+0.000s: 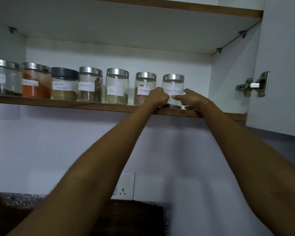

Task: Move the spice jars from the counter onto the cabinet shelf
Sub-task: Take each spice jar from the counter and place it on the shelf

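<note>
A row of several glass spice jars stands on the cabinet shelf [109, 107]. At the right end is the jar labelled Black Pepper [173, 82], steel-lidded, upright on the shelf. My left hand [157, 97] grips its left side and my right hand [189, 99] holds its right side with fingers on the glass. Next to it on the left stand the cinnamon jar [144, 82], the Fennel jar [117, 86], another cinnamon jar [90, 84], the black-lidded Coriander Powder jar [64, 84], an orange powder jar [36, 80] and a blurred jar [5, 77].
The open cabinet door [283, 65] with its hinge [253, 85] hangs at the right. Some shelf space lies to the right of the pepper jar. Below are a wall socket [124, 186], the speckled counter [15, 198] and a dark board [134, 217].
</note>
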Demonstrator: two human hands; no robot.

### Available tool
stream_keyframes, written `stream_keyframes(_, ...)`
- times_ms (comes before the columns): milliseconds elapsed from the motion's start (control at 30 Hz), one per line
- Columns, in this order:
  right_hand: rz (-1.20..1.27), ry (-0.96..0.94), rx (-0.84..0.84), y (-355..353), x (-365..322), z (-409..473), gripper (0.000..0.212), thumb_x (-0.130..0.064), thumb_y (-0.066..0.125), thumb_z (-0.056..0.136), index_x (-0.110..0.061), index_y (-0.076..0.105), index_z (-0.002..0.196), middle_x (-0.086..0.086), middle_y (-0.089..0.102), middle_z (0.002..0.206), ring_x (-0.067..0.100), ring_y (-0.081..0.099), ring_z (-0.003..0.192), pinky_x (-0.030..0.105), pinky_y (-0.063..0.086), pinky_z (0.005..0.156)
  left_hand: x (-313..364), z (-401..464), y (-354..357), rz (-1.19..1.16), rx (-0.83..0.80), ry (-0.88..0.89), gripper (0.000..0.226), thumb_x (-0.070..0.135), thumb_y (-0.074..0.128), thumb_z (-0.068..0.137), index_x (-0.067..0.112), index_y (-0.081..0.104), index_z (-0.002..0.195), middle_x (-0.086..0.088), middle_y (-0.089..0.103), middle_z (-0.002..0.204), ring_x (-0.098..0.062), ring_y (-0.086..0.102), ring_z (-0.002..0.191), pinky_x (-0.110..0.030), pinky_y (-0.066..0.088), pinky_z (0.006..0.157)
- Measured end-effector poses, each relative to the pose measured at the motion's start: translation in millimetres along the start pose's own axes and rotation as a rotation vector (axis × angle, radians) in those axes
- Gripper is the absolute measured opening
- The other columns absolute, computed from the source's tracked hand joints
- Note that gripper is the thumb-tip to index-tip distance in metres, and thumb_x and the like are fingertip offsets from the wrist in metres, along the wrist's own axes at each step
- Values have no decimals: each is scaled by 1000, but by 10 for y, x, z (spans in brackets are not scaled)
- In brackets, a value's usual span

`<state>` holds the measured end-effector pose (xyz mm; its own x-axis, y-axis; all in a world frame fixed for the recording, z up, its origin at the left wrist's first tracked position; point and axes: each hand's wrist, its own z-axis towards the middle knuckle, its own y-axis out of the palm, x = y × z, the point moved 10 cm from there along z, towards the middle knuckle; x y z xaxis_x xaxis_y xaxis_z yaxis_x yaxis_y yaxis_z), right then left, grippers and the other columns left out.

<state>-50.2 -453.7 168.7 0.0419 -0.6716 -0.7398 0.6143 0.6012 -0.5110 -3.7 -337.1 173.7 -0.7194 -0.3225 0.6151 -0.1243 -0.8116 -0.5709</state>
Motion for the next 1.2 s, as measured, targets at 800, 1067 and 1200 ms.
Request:
stream_keyframes(800,-176,-62,272,3192,1337,-3484,48,-12,51,90,-13,40,137,11,29,149,24,30,137,33,32,110,-2881,-4161,687,34,-41,-33,63,9,48,90,6,18,146,-11,24,154,-21,20,143,-29,18,113)
stream_keyframes(1067,-139,187,-173,5063,1414,-4477,59,-20,59,87,-19,33,140,5,25,151,21,27,139,38,33,111,-4620,-5184,-179,213,-96,-305,69,19,56,88,13,19,147,-7,24,154,-19,18,144,-40,18,116)
stream_keyframes(1200,-103,235,-479,5938,1287,-4765,72,-27,61,85,-21,22,145,6,17,155,25,20,142,43,30,111,-5350,-5413,-600,359,-57,-512,72,27,58,87,15,18,146,-9,20,154,-24,18,143,-48,18,114)
